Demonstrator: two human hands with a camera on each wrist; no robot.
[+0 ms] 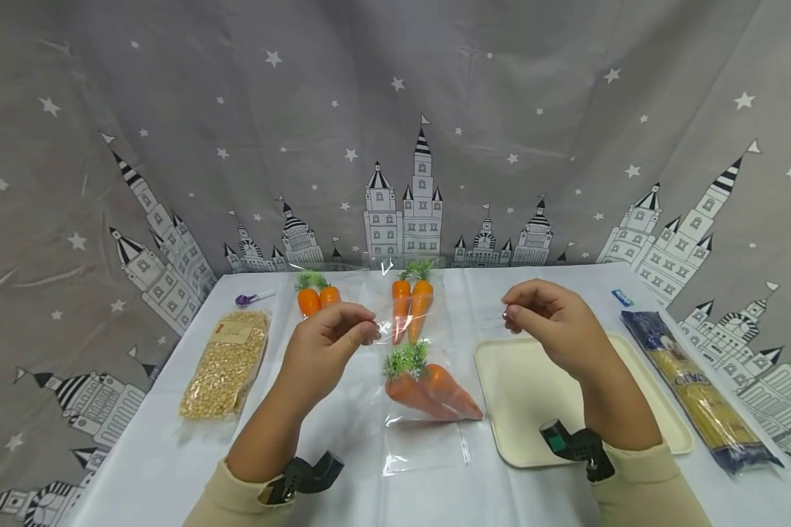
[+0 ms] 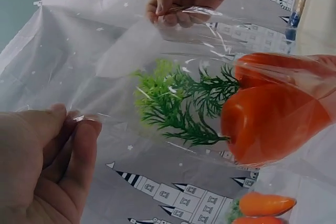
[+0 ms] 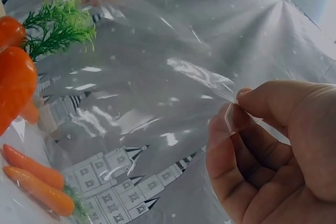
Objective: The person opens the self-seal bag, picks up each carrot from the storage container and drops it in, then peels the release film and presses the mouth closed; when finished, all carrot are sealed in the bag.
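Note:
A clear plastic bag (image 1: 428, 443) with two orange toy carrots (image 1: 435, 391) inside is stretched between my hands above the table. My left hand (image 1: 368, 334) pinches one corner of its open edge, my right hand (image 1: 510, 311) the other. In the left wrist view my left hand (image 2: 76, 127) pinches the film (image 2: 131, 51), with the carrots (image 2: 273, 124) and their green tops (image 2: 178, 103) hanging to the right; my right hand (image 2: 178, 6) shows beyond. From the right wrist, my right hand (image 3: 231, 116) pinches the film (image 3: 157, 87), with the carrots (image 3: 13, 77) at left.
On the white table lie two more carrot pairs (image 1: 411, 304) (image 1: 318, 296), a pack of yellow kernels (image 1: 227, 362) at left, a purple scoop (image 1: 250, 298), a cream tray (image 1: 521, 388) under my right arm, a long pasta pack (image 1: 699, 388) and a small blue item (image 1: 622, 296).

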